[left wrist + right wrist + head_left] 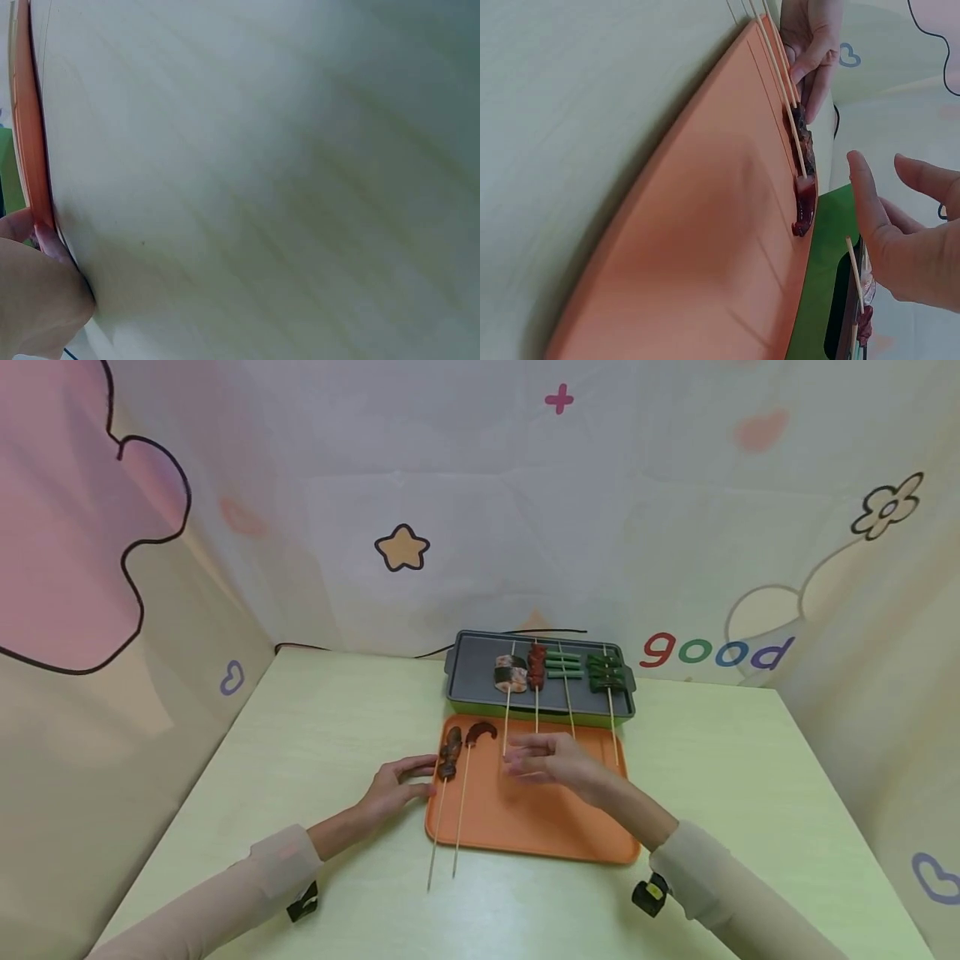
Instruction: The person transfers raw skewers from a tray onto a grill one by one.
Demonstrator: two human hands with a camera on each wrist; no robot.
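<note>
My left hand (390, 789) is at the left rim of an orange tray (540, 827), its fingertips touching the edge. On the tray's left side lie a skewer of dark brown pieces (449, 752) and a skewer with a curled dark red piece (480, 732), their sticks reaching past the front rim. Above the tray is my right hand (555, 764), holding nothing, thumb and fingers apart in the right wrist view. It is nearest the stick of a skewer with pink-white, black-banded food (511, 674), which rests on a grey-topped grill (472, 681).
Also on the grill are a red skewer (536, 667), a skewer of green stalks (564, 665) and a dark green leafy one (605, 673), sticks over the tray. The grill stands directly behind the tray on a pale table (337, 710). A printed curtain (480, 527) hangs behind.
</note>
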